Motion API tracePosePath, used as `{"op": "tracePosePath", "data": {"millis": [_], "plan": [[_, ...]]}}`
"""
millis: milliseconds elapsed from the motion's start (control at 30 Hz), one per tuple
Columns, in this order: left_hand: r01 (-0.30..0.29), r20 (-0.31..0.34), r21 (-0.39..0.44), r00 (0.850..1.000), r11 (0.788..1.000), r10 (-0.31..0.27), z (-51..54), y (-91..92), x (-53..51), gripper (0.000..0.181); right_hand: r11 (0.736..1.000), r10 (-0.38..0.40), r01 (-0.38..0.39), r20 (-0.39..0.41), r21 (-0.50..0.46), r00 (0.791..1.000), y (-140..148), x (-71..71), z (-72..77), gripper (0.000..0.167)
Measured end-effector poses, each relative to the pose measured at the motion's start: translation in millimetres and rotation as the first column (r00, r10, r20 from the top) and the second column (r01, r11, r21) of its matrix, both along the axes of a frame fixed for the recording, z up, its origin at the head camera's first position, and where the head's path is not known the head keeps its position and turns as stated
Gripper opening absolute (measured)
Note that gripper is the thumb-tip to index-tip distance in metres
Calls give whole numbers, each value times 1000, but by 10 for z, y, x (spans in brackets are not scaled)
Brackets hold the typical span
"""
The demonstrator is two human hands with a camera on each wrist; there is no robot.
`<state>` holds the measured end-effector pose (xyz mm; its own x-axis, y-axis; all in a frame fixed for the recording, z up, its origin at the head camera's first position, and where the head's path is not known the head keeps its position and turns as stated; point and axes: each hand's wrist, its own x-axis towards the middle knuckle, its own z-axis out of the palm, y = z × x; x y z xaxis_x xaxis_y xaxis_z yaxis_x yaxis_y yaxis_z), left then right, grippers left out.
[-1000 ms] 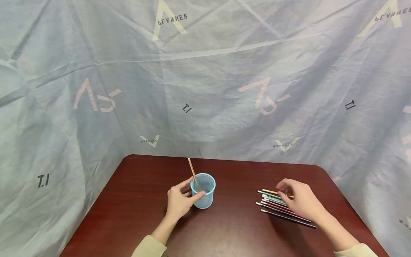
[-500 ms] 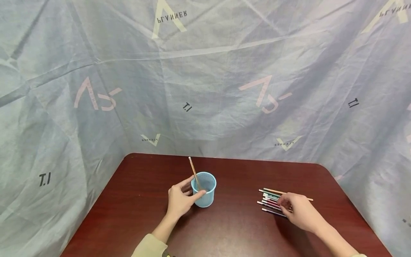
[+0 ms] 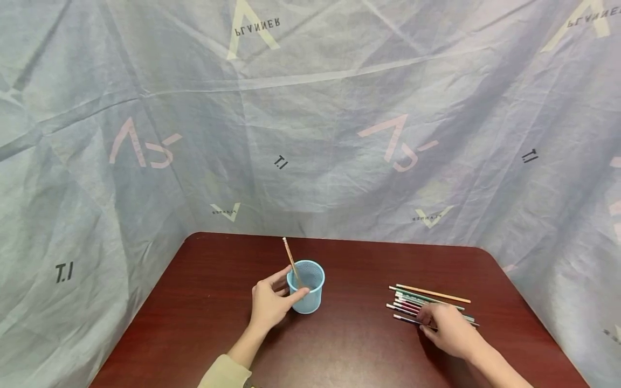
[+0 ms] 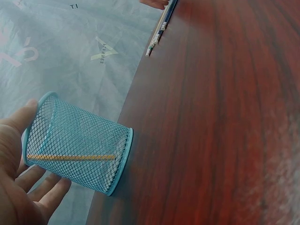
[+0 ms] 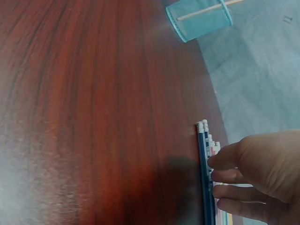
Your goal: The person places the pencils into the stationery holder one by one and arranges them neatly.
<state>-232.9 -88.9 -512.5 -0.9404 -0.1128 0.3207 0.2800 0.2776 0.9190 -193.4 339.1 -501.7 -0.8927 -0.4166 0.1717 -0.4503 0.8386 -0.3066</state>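
My left hand (image 3: 270, 306) holds a light blue mesh pencil cup (image 3: 306, 299), which stands upright on the table. Its thumb lies at the near side of the rim and the other fingers go round the far left side. A single yellowish pencil (image 3: 288, 252) leans in the cup, eraser end up, visible through the mesh in the left wrist view. At the right, my right hand (image 3: 448, 326) hovers low over a row of several pencils (image 3: 405, 304). Its fingers are loosely bent beside two dark pencils (image 5: 203, 154), with no pencil plainly gripped. The hand hides part of the row.
The dark red wooden table (image 3: 349, 345) has rounded far corners. A grey printed cloth (image 3: 310, 129) hangs behind it and along both sides. An orange-yellow pencil (image 3: 436, 293) lies at the far edge of the row.
My right hand has moved from the far side of the pencil row toward its near side, uncovering the orange-yellow pencil. The left hand and cup have stayed in place.
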Motion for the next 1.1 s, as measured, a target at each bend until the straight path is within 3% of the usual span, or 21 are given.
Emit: {"op": "tracePosePath", "data": {"millis": [267,567,733,867,1000,1100], "plan": [[-11,-9,-4,1000,1000,11,15,-21,-20,70,997,-78,79,-188,-2,979,-72,2,-120,25],[-1,-23,1,1000,1000,1,17,-20,-20,70,1000,-29,30,-101,6,994,-47,7,-124,22],[1,-62,-40,998,999,-4,-5,-31,-16,69,1000,-5,3,-70,-28,998,-38,-3,-102,21],[0,-65,-72,998,997,-4,-19,-36,-5,68,996,-60,52,-113,-70,992,-25,-31,0,21],[-5,-59,-70,998,998,1,-33,-31,-5,67,986,-126,101,-204,-130,971,-17,-80,206,24],[-20,-60,-62,998,998,16,-34,-22,-16,66,978,-155,118,-224,-173,962,-31,-109,383,23]]}}
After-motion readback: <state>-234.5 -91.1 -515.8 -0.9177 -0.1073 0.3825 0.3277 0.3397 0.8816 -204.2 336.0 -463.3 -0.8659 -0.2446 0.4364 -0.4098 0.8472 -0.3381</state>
